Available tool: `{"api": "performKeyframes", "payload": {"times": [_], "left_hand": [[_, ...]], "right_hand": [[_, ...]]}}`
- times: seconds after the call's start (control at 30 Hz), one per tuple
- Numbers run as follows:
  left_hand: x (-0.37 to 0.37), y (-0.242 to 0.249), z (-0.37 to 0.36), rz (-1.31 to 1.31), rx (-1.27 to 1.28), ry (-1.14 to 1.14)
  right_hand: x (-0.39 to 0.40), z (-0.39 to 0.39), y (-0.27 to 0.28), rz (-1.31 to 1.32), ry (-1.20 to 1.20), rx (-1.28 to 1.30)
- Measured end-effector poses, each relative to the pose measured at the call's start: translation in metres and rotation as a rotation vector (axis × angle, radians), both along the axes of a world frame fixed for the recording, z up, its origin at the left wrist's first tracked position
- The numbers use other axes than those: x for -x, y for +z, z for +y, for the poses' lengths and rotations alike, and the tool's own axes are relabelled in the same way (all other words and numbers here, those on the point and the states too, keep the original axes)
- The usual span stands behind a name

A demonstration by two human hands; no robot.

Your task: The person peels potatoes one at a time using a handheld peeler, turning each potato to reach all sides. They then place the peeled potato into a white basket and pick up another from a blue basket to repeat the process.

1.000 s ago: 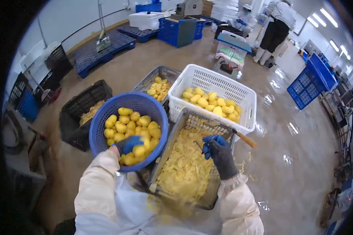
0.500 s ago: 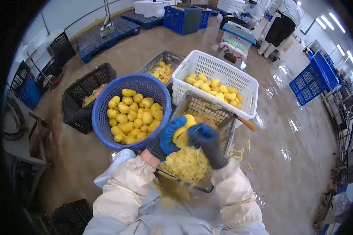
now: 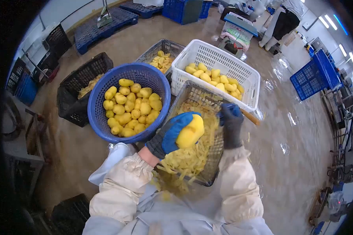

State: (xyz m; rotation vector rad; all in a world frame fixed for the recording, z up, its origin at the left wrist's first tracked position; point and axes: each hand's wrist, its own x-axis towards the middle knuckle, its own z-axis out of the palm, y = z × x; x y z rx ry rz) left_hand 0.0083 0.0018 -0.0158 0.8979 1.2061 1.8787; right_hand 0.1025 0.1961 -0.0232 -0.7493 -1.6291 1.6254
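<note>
My left hand [image 3: 173,133], in a blue-coated glove, is wrapped round a yellow, peeled-looking potato [image 3: 191,131] above the dark mesh crate [image 3: 192,91]. Strips of potato peel [image 3: 188,160] are heaped inside that crate. By the crate's right rim, my right hand [image 3: 231,116], gloved too, is closed with its fingers curled. What it holds, if anything, is hidden. Just beside it a wooden handle [image 3: 250,117] sticks out over the crate's edge. To the left stands a blue round basket [image 3: 97,117] full of yellow potatoes [image 3: 135,107].
Behind the crate, a white crate [image 3: 219,55] holds more potatoes. A grey crate [image 3: 143,58] contains cut pieces, and a black crate [image 3: 72,92] has scraps in it. A blue crate [image 3: 308,80] stands at right. A person [image 3: 284,23] is in the background on the wet floor.
My right hand has moved away from the potato, to the right and up toward the wooden handle. My left hand still holds the potato, which is now turned and more exposed.
</note>
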Motion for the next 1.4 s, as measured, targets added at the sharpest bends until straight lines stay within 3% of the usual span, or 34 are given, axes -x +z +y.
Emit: {"api": "performKeyframes", "payload": {"times": [0.07, 0.1, 0.17, 0.2, 0.27, 0.3, 0.33, 0.37, 0.4, 0.43, 0.5, 0.57, 0.67, 0.73, 0.77, 0.8, 0.87, 0.9, 0.93, 1.0, 1.03, 1.1, 1.13, 1.2, 1.23, 1.3, 1.33, 1.4], "left_hand": [[0.007, -0.004, 0.004, -0.755, 0.098, -0.140], [0.014, -0.011, 0.005, -0.751, 0.089, -0.136], [0.027, -0.026, 0.002, 0.391, 0.121, 0.046], [0.026, -0.018, 0.002, 0.392, 0.122, 0.051], [0.021, -0.003, 0.001, 0.951, 0.028, 0.202], [0.017, -0.011, 0.000, 0.826, 0.067, 0.170], [0.016, -0.036, 0.002, 0.888, -0.014, 0.191], [0.008, -0.035, 0.003, 0.381, 0.059, 0.034], [0.003, -0.028, 0.005, -0.120, 0.131, -0.122], [0.004, -0.019, 0.007, -0.112, 0.133, -0.127], [0.007, -0.005, 0.010, -0.760, 0.038, -0.097], [0.012, -0.006, 0.009, -0.728, -0.005, -0.076], [0.015, -0.012, 0.007, -0.568, -0.060, -0.021], [0.017, -0.010, -0.001, -0.099, 0.109, 0.020], [0.023, -0.013, 0.004, -0.886, -0.119, -0.220], [0.023, -0.017, 0.005, -0.886, -0.118, -0.220], [0.017, -0.022, 0.010, -0.905, -0.054, -0.240], [0.007, -0.012, 0.006, -0.796, 0.082, -0.099], [0.007, -0.008, 0.005, -0.742, 0.023, -0.309], [0.000, -0.002, 0.007, -0.823, -0.031, -0.381], [0.005, -0.003, 0.008, -0.819, -0.030, -0.386], [0.018, -0.014, 0.008, -1.083, -0.145, -0.308], [0.020, -0.016, 0.008, -1.140, -0.170, -0.215], [0.024, -0.023, 0.009, -1.073, -0.134, -0.250], [0.022, -0.025, 0.008, -1.074, -0.127, -0.255], [0.012, -0.021, 0.008, -0.963, -0.050, -0.233], [0.009, -0.023, 0.008, -0.967, -0.052, -0.232], [0.009, -0.024, 0.010, -0.945, -0.104, -0.393]], "right_hand": [[-0.007, 0.010, 0.008, 0.074, 0.030, 0.176], [-0.007, -0.007, 0.025, 0.034, 0.089, 0.098], [-0.009, -0.052, 0.032, -0.069, 0.307, 0.049], [-0.011, -0.070, 0.029, -0.092, 0.492, -0.170], [-0.007, -0.072, 0.029, -0.192, 0.420, -0.040], [-0.003, -0.055, 0.028, -0.150, 0.294, 0.040], [0.001, -0.030, 0.022, -0.108, 0.173, 0.113], [0.005, -0.009, 0.000, -0.030, -0.025, -0.262], [0.007, 0.004, -0.001, 0.000, -0.064, -0.071], [0.001, 0.010, -0.005, 0.031, -0.017, 0.026], [-0.007, -0.003, 0.022, 0.055, 0.052, 0.112], [-0.012, -0.026, 0.036, 0.064, 0.177, 0.255], [-0.014, -0.051, 0.032, -0.030, 0.330, 0.211], [-0.013, -0.077, 0.019, 0.032, 0.540, -0.078], [-0.011, -0.084, 0.013, 0.044, 0.594, -0.378], [-0.010, -0.081, 0.013, 0.045, 0.593, -0.377], [-0.007, -0.061, 0.020, 0.024, 0.420, 0.174], [-0.003, -0.040, 0.018, 0.088, 0.301, 0.190], [0.001, -0.023, 0.014, 0.030, 0.073, -0.003], [0.000, 0.006, 0.001, 0.247, 0.103, 0.373], [-0.001, 0.002, -0.002, 0.221, 0.128, 0.289], [-0.002, -0.041, 0.032, 0.091, 0.187, 0.185], [-0.005, -0.055, 0.021, 0.164, 0.315, 0.124], [-0.009, -0.089, 0.020, 0.067, 0.505, -0.119], [-0.009, -0.083, 0.020, 0.067, 0.497, -0.116], [-0.003, -0.053, 0.024, 0.067, 0.318, 0.165], [0.002, -0.032, 0.012, 0.118, 0.148, 0.123], [-0.001, -0.005, 0.005, 0.213, 0.048, 0.063]]}}
